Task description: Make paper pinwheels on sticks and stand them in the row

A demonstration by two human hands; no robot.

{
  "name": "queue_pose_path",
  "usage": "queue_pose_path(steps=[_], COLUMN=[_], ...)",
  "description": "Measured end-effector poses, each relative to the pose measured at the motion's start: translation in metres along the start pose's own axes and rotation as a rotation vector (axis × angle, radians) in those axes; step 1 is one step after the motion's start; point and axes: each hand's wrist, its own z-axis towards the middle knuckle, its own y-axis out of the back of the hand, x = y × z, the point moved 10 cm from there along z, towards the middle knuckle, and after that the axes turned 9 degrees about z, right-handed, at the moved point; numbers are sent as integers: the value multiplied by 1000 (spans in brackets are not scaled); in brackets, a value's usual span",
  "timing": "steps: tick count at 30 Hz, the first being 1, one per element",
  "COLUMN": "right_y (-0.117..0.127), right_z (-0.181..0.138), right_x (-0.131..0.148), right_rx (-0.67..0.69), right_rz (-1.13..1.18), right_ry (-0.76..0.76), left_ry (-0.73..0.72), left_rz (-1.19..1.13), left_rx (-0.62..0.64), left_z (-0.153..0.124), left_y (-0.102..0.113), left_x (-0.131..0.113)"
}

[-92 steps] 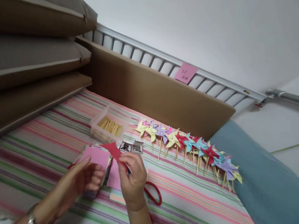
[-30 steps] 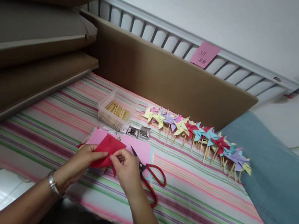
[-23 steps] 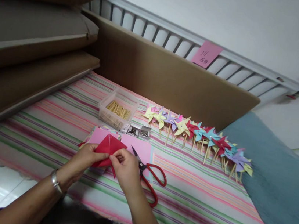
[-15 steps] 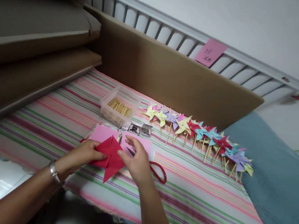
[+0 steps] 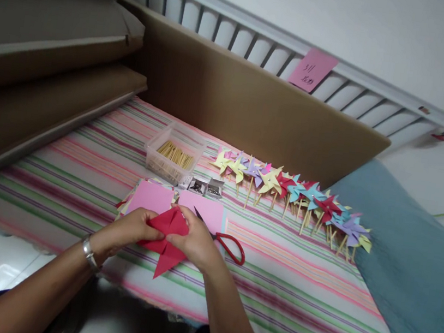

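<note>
A red paper square (image 5: 168, 239), cut into flaps, is held just above the striped cloth (image 5: 291, 292). My left hand (image 5: 130, 229) pinches its left side. My right hand (image 5: 194, 240) pinches folded flaps at its middle. Behind my hands lie two stacks of pink paper squares (image 5: 151, 198). Red-handled scissors (image 5: 225, 238) lie on the cloth right of my right hand, partly hidden by it.
A clear box of wooden sticks (image 5: 173, 153) and two small tins of pins (image 5: 203, 186) stand behind the paper. A row of finished coloured pinwheels (image 5: 296, 195) stretches to the right. Brown cushions (image 5: 48, 54) rise at left, a cardboard panel (image 5: 254, 110) behind, a blue pillow (image 5: 409, 270) at right.
Both hands took hold of the red paper and my right hand has folded its flaps toward the middle. The scissors now lie on the cloth. The camera view shifted a little.
</note>
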Motion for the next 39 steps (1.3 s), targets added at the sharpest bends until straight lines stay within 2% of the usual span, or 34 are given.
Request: queue_pose_path(steps=[2, 5, 9, 14, 18, 25, 27, 29, 31, 34, 39], right_y=[5, 19, 26, 21, 17, 9, 10, 16, 19, 4, -21], right_z=[4, 9, 10, 6, 4, 8, 7, 1, -8, -21, -31], right_x=[0, -2, -1, 1, 1, -5, -7, 1, 22, 51, 63], right_rx=[-35, -161, -291, -364, -371, -325, -324, -365, -385, -303, -198], right_rz=[117, 291, 376, 378, 373, 385, 330, 183, -33, -331, -553], right_ry=[26, 64, 141, 207, 217, 177, 139, 178, 328, 557, 697], left_ry=[-42, -109, -128, -144, -103, -81, -86, -85, -72, -75, -97], left_rz=[-110, -357, -559, -561, -533, -487, -476, -461, -449, -463, -479], left_rx=[-40, -59, 3, -75, -157, -210, -224, -241, -261, -289, -296], left_z=[-2, -5, -6, -2, 0, 0, -1, -3, -5, -10, -14], left_y=[7, 11, -6, -15, -9, 0, 8, 19, 32, 48, 60], left_x=[-6, -15, -17, -13, -6, -7, -9, -11, -12, -15, -16])
